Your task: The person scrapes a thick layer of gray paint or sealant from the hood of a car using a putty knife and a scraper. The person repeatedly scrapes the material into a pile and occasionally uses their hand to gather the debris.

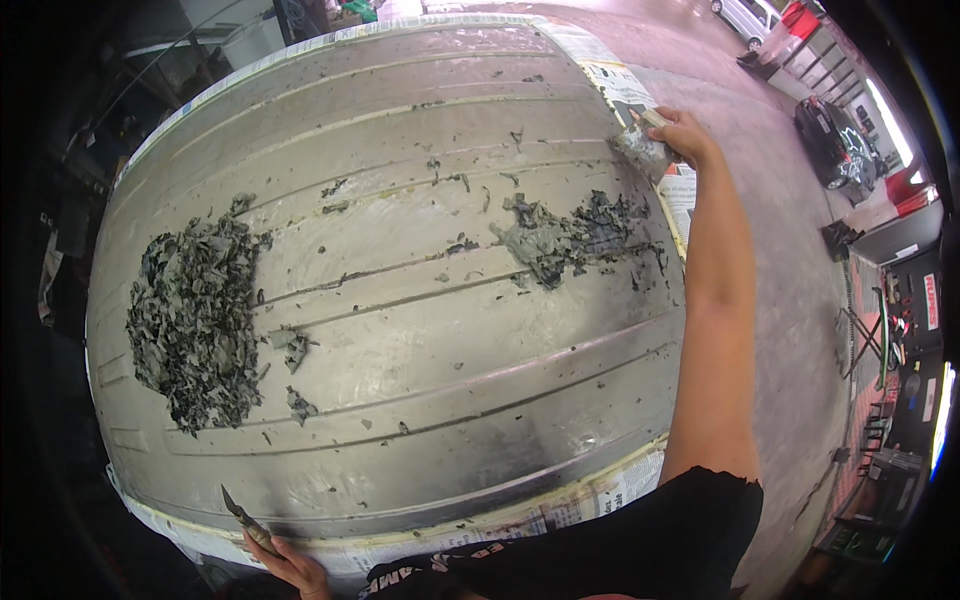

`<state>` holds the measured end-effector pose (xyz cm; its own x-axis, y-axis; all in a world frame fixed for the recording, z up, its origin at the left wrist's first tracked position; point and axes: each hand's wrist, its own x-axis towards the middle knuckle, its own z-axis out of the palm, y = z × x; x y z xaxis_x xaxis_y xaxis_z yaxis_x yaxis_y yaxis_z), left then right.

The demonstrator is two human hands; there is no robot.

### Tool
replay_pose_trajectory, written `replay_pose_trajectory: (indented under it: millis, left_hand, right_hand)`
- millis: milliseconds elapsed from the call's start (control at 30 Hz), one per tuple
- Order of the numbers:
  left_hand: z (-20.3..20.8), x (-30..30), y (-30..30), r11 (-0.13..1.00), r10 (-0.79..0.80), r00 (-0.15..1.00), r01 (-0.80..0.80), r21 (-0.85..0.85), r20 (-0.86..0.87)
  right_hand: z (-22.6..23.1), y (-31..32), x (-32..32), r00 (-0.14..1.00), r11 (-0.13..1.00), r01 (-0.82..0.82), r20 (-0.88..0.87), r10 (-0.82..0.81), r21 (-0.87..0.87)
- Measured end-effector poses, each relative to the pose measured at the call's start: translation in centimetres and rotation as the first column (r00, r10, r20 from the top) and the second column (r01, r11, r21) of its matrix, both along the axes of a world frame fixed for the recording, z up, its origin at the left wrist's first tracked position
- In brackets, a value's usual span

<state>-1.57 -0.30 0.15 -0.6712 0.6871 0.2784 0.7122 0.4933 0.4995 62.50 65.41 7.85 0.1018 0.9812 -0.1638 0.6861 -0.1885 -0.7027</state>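
My right arm reaches out to the far right edge of a ribbed metal vehicle roof (pixel 400 240). In my right hand (pixel 684 138) is a scraper (pixel 643 152), its wide blade smeared with grey residue and lying at the roof's edge. At the near left edge, my left hand (pixel 292 568) grips a narrow, pointed knife-like tool (pixel 246 515), tip up over the roof. A large heap of grey-green paint flakes (pixel 195 320) lies on the left part of the roof. A smaller pile of flakes (pixel 575 238) sits nearer the scraper.
Taped newspaper (pixel 610 75) lines the roof's edges. Small paint scraps (pixel 294 345) are scattered between the two piles. Beyond the right edge is a concrete floor (pixel 780 260), with a dark car (pixel 838 150), a light van (pixel 748 18) and shop equipment (pixel 890 320) along the side.
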Motion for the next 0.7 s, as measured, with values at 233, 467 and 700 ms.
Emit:
replay_pose_trajectory:
  millis: [233,467,700]
  left_hand:
    - [-1.0,-0.4,-1.1,0.995,0.098,0.989,-0.097,0.009,-0.114]
    - [2.6,2.6,1.3,0.959,0.221,0.974,-0.209,-0.193,0.045]
    - [3.0,2.4,1.0,0.941,0.231,0.972,-0.214,-0.264,0.036]
  right_hand:
    - [0.9,-2.8,-3.1,0.945,0.999,-0.005,-0.326,0.019,0.043]
    - [-0.1,-7.6,2.0,0.986,0.993,0.078,-0.158,-0.063,0.089]
    - [-1.4,-9.5,-1.3,0.998,0.998,-0.027,-0.055,0.030,0.062]
